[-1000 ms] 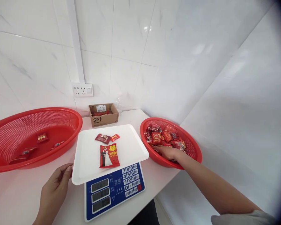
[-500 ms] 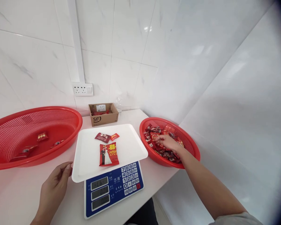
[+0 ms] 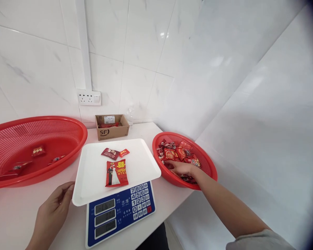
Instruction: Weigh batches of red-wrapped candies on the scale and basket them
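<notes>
My right hand (image 3: 182,168) reaches into the small red basket (image 3: 210,166) on the right, fingers spread over the heap of red candy packets (image 3: 176,152). My left hand (image 3: 53,207) rests on the counter by the front left corner of the white scale tray (image 3: 94,173), fingers loosely curled, holding nothing. On the tray lie a large red packet (image 3: 116,173) printed with a couple and two smaller red packets (image 3: 110,153). The blue scale (image 3: 118,212) sits under the tray, displays facing me.
A big red mesh basket (image 3: 75,126) stands at the left with a few packets (image 3: 38,151) inside. A small cardboard box (image 3: 112,126) sits at the back by the tiled wall, below a wall socket (image 3: 89,98). The counter edge runs close on the right.
My right hand moved from the far middle of the small basket back toward its near left side. The view shifted slightly; my left hand stays by the tray corner.
</notes>
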Demonstrator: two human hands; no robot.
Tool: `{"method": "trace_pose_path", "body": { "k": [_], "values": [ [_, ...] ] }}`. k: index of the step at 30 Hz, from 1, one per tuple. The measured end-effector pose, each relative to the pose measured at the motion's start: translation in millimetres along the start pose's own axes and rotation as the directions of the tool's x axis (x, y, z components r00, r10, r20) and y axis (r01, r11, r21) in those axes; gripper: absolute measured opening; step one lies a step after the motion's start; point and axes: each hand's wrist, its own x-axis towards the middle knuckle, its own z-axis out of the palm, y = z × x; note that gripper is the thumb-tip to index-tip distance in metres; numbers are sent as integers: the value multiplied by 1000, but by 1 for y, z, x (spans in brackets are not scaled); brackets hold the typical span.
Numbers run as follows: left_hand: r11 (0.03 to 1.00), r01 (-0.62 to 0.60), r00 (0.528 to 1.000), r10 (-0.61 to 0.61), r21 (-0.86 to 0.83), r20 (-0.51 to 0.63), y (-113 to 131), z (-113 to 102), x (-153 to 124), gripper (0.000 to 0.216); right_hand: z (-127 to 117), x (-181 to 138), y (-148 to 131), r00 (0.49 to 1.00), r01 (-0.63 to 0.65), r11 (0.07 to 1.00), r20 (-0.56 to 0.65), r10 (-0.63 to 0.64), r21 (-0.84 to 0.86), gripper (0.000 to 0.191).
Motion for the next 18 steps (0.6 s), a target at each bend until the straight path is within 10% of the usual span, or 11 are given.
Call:
{"method": "trace_pose_path", "body": {
  "k": [18],
  "values": [
    [1000,-29,999,29,-13,16,0,-1,-2,47,-3,-11,-19,989,-23,994,146,7,110,35]
  ]
}}
